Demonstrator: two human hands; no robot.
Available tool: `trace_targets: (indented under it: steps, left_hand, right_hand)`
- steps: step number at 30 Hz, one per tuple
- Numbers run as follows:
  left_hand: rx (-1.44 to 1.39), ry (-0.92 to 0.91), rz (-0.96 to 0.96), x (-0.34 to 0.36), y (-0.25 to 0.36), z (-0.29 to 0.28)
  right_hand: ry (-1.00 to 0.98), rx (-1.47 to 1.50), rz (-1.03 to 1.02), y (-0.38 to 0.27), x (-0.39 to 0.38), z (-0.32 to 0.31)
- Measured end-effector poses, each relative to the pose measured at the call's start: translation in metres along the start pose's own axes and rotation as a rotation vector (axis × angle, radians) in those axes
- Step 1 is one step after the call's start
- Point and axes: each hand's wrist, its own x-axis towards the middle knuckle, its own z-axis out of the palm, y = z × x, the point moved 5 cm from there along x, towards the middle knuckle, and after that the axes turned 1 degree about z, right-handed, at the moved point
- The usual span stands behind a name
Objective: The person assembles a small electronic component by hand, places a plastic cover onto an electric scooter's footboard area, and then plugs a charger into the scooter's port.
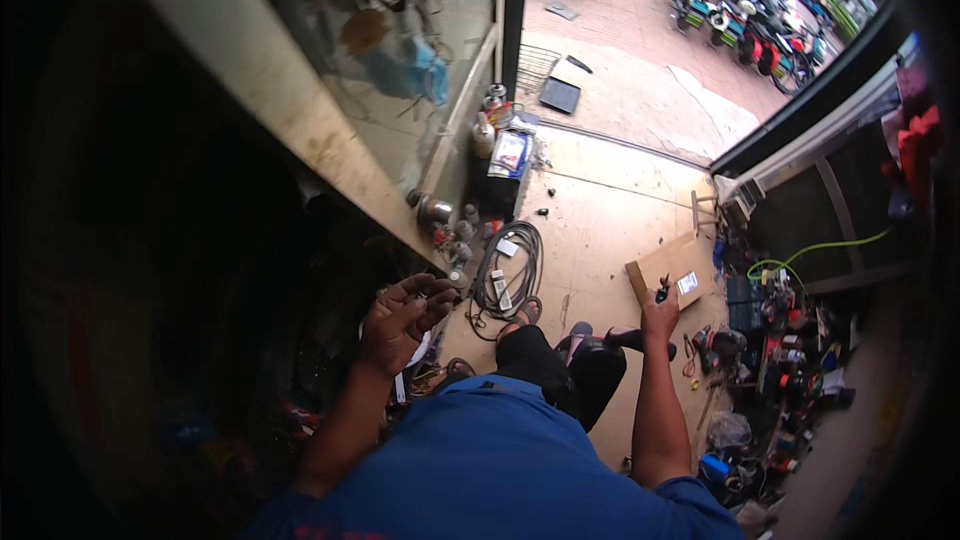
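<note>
— Small dark part (661, 293) is what the right hand (659, 318) has pinched at its fingertips, held up just over the near edge of the cardboard box (672, 270) lying on the floor (600, 220). What the part is I cannot tell; it is too small.

— And the other hand?

— The left hand (400, 320) is raised, palm up, fingers curled loosely and half spread. It hangs over the dark clutter along the left edge of the floor, below the glass cabinet (400, 60). Something small may lie at its fingertips, but I cannot make it out.

— How far along would you say things are?

— Early or midway, by my judgement. The part is picked up and in hand, yet it is not fitted to anything in view, and nothing assembled shows near either hand.

— What lies about?

— A coil of dark cable (508, 270) on the floor between the hands, just ahead of the person's sandalled foot (522, 314). Toward the right edge of the floor there is a heap of tools and small parts (780, 340), with a green hose (820, 248) running above it. Parked scooters (730, 0) stand well off, outside.
</note>
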Motion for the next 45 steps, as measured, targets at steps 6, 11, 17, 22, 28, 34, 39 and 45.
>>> trace_targets:
  steps: [6,11,17,22,28,34,39,45]
  left_hand:
    - [0.161,0.063,-0.165,0.099,-0.034,0.050]
    - [0.263,0.039,-0.270,0.171,-0.063,0.096]
    - [0.371,-0.079,-0.404,0.233,-0.122,0.172]
    - [0.445,-0.274,-0.582,0.271,-0.193,0.249]
    - [0.562,-0.436,-0.816,0.302,-0.295,0.327]
    - [0.858,-0.553,-1.120,0.345,-0.400,0.358]
    - [1.085,-0.740,-1.381,0.407,-0.484,0.371]
    - [1.207,-0.775,-1.445,0.469,-0.575,0.416]
  right_hand:
    - [0.052,-0.062,0.263,0.078,0.032,-0.005]
    - [-0.104,-0.164,0.379,0.097,0.016,0.001]
    - [-0.042,-0.038,0.316,0.069,0.025,-0.008]
    - [0.036,0.057,0.314,0.067,0.026,-0.022]
    - [0.170,0.153,0.310,0.083,0.026,-0.028]
    - [0.279,0.226,0.378,0.096,0.023,-0.030]
    - [0.349,0.136,0.511,0.098,0.036,-0.045]
    - [0.403,0.161,1.012,0.111,0.044,-0.049]
